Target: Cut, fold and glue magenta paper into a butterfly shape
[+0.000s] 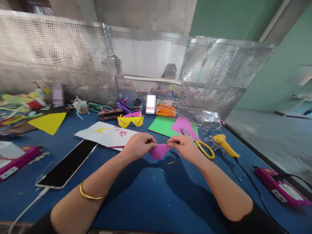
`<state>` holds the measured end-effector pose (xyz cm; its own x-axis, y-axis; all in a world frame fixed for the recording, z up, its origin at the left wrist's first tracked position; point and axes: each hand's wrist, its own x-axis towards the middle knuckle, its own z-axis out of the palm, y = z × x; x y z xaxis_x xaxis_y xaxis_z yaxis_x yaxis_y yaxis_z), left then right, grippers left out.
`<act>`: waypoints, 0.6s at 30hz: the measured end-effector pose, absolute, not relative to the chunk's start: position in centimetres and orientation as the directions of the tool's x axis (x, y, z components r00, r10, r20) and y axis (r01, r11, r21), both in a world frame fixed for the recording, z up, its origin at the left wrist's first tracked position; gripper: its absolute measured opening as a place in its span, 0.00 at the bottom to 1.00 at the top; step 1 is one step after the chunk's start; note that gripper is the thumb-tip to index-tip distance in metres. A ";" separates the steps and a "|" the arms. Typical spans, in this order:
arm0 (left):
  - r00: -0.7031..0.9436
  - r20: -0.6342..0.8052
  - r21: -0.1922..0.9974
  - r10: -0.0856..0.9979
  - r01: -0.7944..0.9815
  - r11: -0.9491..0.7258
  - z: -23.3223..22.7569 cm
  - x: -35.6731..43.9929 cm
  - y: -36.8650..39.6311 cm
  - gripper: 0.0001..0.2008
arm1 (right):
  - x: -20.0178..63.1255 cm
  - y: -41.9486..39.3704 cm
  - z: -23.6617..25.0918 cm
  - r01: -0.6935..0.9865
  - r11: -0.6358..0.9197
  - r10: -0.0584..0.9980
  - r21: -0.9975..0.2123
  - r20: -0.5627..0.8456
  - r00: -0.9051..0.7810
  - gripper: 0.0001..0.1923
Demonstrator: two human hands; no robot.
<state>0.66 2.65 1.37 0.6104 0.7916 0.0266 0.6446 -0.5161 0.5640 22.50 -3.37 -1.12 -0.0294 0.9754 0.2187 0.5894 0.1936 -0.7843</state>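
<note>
1. Blue table (151,201), craft clutter spread along its far half.
2. Phone (68,164) face up at left, white cable plugged in at the near end.
3. White sheet (107,134) with yellow and pink bits on it, just beyond the phone.
4. Yellow paper glasses (131,121) with pink dots, behind the sheet.
5. Yellow triangle of paper (48,123) far left.
6. Green sheet (162,126) with a magenta sheet (184,126) overlapping it.
7. Yellow-handled scissors (200,144) lying on the magenta sheet.
8. Yellow glue gun (225,145) at right, black cord trailing toward the near edge.
9. Magenta boxes at the left edge (17,161) and right edge (280,187).
10. Perforated metal screen (146,61) along the back; people sit behind it.
</note>
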 end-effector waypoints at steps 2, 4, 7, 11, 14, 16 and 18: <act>0.593 0.026 0.599 0.805 0.635 -0.487 1.4 0.6 2.4 0.09 | 22.7 -3.6 -1.1 0.492 0.191 0.972 -0.849 0.235 0.028 0.07; 0.575 0.035 0.637 0.818 0.617 -0.461 1.4 0.5 2.2 0.06 | 23.1 -3.5 -1.2 0.384 0.194 0.956 -0.903 0.261 0.133 0.12; 0.549 0.057 0.690 0.834 0.582 -0.431 1.4 0.3 2.2 0.07 | 23.7 -2.8 -1.7 0.195 0.215 0.898 -0.957 0.272 0.345 0.24; 0.529 0.070 0.735 0.846 0.546 -0.403 1.3 0.1 2.3 0.08 | 23.1 -2.2 -2.5 -0.065 0.205 0.869 -0.977 0.151 0.472 0.31; 0.527 0.058 0.759 0.848 0.528 -0.380 1.0 0.0 2.4 0.13 | 21.3 -2.6 -2.7 -0.217 0.122 0.935 -0.969 0.039 0.354 0.28; 0.535 0.045 0.779 0.844 0.510 -0.365 0.7 0.1 2.5 0.14 | 20.0 -3.3 -2.7 -0.278 0.063 0.968 -0.958 -0.009 0.252 0.27; 0.549 0.035 0.802 0.835 0.483 -0.351 0.4 0.3 2.4 0.12 | 19.1 -3.8 -2.7 -0.314 0.028 0.979 -0.949 -0.038 0.199 0.26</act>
<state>0.29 2.41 0.39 0.5488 0.8352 0.0354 0.4831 -0.3515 0.8019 19.11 -3.81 -2.73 0.1992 0.9792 -0.0376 -0.3144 0.0275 -0.9489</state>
